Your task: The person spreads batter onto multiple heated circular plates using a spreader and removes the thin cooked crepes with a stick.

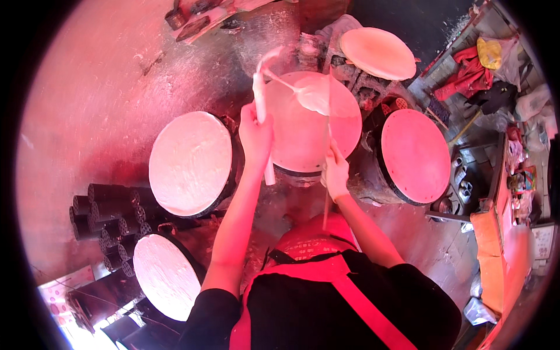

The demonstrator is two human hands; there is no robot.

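The left hand grips a white roller stick; the right hand pinches a thin stick, lifting a thin, pale, limp sheet at 12 o'clock over the round, flat centre griddle. The sheet could tear or fold onto itself if it sags. Coated griddles sit at 9 o'clock and a bare one at 3.

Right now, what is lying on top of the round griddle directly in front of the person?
On the middle griddle a thin pale sheet is half lifted by a white roller and thin stick. What lies under the sheet is covered.
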